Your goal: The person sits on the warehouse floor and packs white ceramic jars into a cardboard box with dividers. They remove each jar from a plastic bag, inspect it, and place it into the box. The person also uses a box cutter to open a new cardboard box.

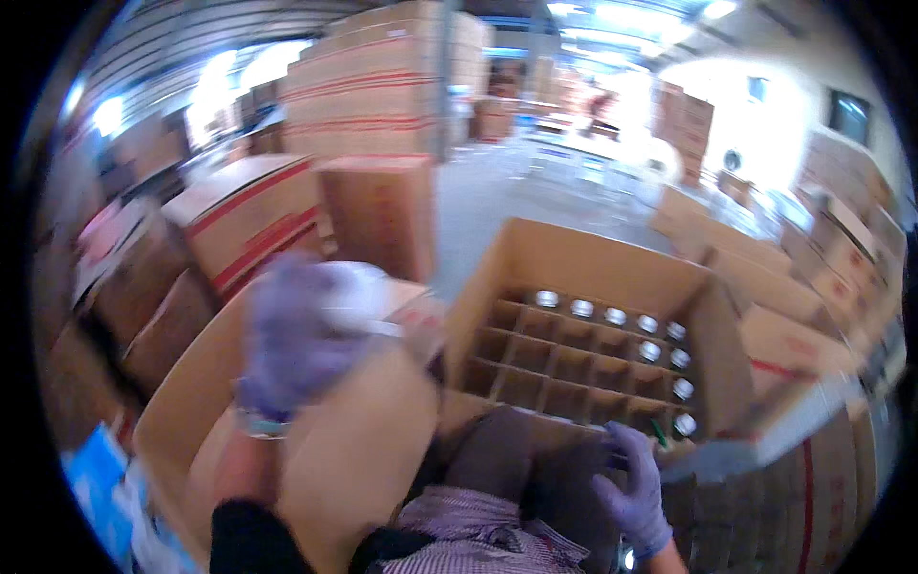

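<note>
Though blur hides its kind, a glossy, whitish, rounded object [356, 295] is clamped in my purple-gloved left hand [295, 335] over brown cardboard flaps [359, 450]; my purple-gloved right hand [636, 490], grip apart, is beside a divided brown cardboard carton [593, 256] of silver-capped bottles [615, 317], bodies hidden.

No words or numbers can be read; red print [274, 233] on the striped carton [256, 220] (low, toward its bottom edge) is too blurred.
</note>
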Tool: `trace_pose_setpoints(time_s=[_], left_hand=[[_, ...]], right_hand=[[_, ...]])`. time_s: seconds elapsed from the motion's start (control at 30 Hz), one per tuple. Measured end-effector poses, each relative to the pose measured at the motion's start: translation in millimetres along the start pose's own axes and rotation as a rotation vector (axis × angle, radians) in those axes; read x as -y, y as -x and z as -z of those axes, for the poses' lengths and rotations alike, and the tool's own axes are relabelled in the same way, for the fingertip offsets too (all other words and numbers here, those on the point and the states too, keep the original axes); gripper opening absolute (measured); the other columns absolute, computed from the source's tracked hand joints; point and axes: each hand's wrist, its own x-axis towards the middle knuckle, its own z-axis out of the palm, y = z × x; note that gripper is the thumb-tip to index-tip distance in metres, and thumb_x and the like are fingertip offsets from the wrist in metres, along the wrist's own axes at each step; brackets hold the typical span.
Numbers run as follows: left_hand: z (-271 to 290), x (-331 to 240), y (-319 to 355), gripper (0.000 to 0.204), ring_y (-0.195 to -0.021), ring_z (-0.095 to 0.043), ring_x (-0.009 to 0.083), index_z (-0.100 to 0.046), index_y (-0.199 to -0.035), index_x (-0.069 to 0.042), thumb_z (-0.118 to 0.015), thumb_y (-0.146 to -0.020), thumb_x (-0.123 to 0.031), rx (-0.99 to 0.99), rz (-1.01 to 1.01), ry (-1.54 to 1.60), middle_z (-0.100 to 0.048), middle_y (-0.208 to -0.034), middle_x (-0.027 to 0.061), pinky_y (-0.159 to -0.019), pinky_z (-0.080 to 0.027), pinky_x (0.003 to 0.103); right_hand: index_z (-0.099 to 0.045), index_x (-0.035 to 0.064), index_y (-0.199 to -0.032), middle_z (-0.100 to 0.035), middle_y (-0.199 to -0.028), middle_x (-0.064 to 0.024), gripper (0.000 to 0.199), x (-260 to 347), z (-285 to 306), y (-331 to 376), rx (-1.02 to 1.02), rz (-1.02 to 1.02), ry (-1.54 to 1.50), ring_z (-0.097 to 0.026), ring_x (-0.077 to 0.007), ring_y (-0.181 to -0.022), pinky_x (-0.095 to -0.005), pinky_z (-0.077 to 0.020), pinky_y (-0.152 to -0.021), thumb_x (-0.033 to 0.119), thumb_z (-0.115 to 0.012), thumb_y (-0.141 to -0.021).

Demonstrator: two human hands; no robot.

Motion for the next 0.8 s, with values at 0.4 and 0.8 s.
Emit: trace_pose_setpoints(time_s=[0.4,0.8], left_hand=[[-111,-146,141,0.092,-0.131,-0.048,0.0414,-0.047,-0.143,-0.002,-0.085,-0.068,-0.041,0.569,0.183,0.678,-0.048,-0.144,0.0224,-0.114,-0.036,0.048],[-189,-40,172,0.049,-0.099,-0.066,0.0269,-0.055,-0.129,0.004,-0.044,-0.106,-0.037,0.629,0.849,0.775,-0.067,-0.114,0.0174,-0.083,-0.055,0.039]], right_hand=[[-0.055,0.0012,-0.133,-0.058,-0.129,-0.0188,0.049,-109,-6,107,-0.013,-0.362,-0.231,-0.054,-0.0312,-0.123,-0.0384,-0.0437,-0.102,0.023,-0.068,-0.091],[-0.062,0.0236,-0.128,-0.052,-0.134,-0.0155,0.051,-72,-17,25,0.006,0.656,0.176,-0.053,-0.0342,-0.12,-0.0461,-0.0459,-0.1,0.023,-0.069,-0.078]])
